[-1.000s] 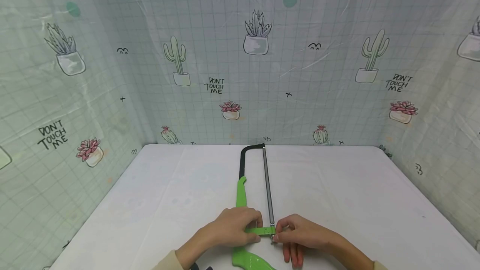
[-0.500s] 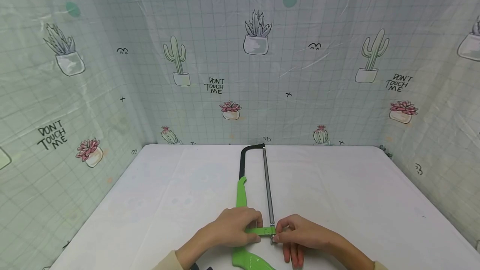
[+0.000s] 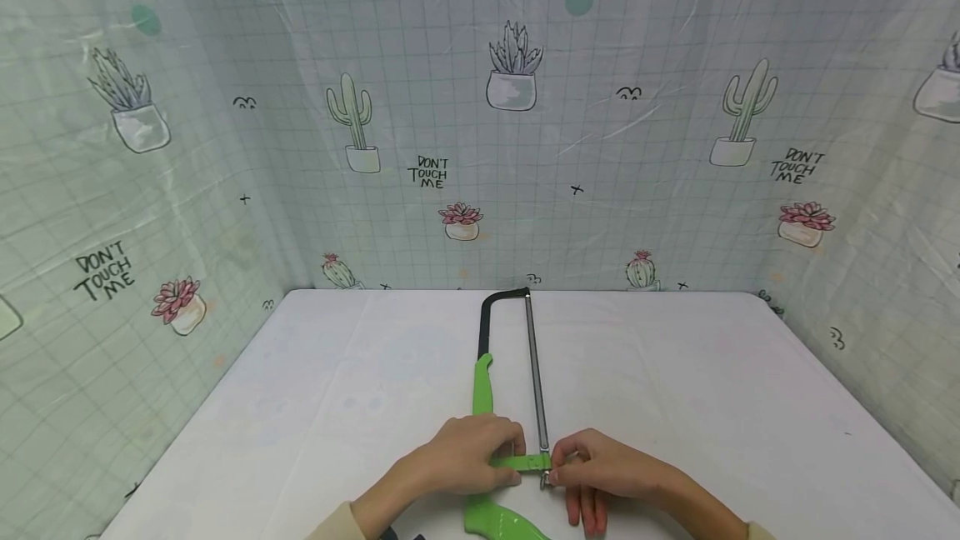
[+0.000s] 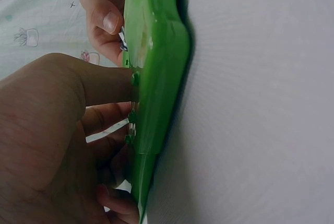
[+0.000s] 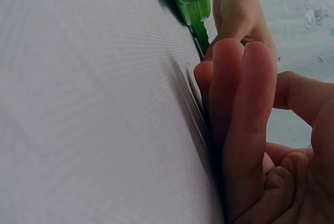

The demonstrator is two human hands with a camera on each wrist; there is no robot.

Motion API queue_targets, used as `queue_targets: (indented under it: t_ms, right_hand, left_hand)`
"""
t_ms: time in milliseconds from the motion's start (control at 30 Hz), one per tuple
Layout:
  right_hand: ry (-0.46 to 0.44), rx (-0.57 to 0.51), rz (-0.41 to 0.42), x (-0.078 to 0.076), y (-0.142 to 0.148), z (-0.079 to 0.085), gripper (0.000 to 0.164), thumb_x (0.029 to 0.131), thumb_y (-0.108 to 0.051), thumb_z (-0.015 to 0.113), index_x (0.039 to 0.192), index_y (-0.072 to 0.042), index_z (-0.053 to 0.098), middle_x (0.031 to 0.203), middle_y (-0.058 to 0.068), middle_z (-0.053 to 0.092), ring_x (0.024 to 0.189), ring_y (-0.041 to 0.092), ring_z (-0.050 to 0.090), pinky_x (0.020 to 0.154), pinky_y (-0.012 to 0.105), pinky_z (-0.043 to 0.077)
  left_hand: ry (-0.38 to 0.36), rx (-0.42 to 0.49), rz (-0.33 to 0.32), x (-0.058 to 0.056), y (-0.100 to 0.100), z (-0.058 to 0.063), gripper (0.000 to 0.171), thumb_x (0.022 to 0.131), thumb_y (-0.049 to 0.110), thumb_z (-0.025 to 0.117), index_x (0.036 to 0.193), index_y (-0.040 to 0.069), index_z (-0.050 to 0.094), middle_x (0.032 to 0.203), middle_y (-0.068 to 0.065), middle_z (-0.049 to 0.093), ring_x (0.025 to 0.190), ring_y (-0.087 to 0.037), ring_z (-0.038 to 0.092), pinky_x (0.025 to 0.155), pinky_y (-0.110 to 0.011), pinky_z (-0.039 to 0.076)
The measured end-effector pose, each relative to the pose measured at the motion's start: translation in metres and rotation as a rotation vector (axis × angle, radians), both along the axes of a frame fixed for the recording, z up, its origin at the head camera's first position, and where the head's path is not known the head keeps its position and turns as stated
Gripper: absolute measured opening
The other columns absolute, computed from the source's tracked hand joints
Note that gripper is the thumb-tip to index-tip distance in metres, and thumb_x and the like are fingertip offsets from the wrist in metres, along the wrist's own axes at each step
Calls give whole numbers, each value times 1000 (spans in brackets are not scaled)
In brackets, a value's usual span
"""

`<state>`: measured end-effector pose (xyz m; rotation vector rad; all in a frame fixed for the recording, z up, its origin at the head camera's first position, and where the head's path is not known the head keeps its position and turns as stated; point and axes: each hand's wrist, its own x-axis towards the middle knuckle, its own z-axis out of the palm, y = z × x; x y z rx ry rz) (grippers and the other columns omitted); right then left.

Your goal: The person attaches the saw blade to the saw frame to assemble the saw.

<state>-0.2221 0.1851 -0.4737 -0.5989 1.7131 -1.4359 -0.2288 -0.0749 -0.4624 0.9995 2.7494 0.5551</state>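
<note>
A hacksaw [image 3: 483, 390] with a green body and black front bow lies flat on the white table, its bow pointing away. Its grey blade [image 3: 536, 373] runs along the right side. My left hand [image 3: 468, 452] grips the green frame near the short cross arm [image 3: 525, 462], thumb and fingers bent around it; in the left wrist view the green body [image 4: 159, 78] hides some fingertips. With thumb and index finger, my right hand [image 3: 611, 465] pinches the small metal wing nut [image 3: 545, 480] at the blade's near end. Its other fingers [image 5: 250, 98] extend down by the table.
A dark object [image 3: 388, 533], mostly cut off, lies by the left forearm at the bottom edge. A cloth with printed cacti [image 3: 513, 190] hangs behind the table [image 3: 337, 373] and along both sides.
Both hands and the hacksaw stay where they were. The wing nut at the right fingertips looks slightly turned.
</note>
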Motion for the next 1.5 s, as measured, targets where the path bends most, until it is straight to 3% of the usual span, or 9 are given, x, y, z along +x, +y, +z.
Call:
queue_targets:
  t_ms: [1500]
  right_hand:
    - [-2,-15,-3,2,1,0,18,102,-18,59,105,-1,60,70,5,71,48,4,64,48,22,53]
  left_hand:
    - [21,-1,3,1,0,0,17,87,42,77,97,35,65,85,22,54,79,3,51,67,-23,41]
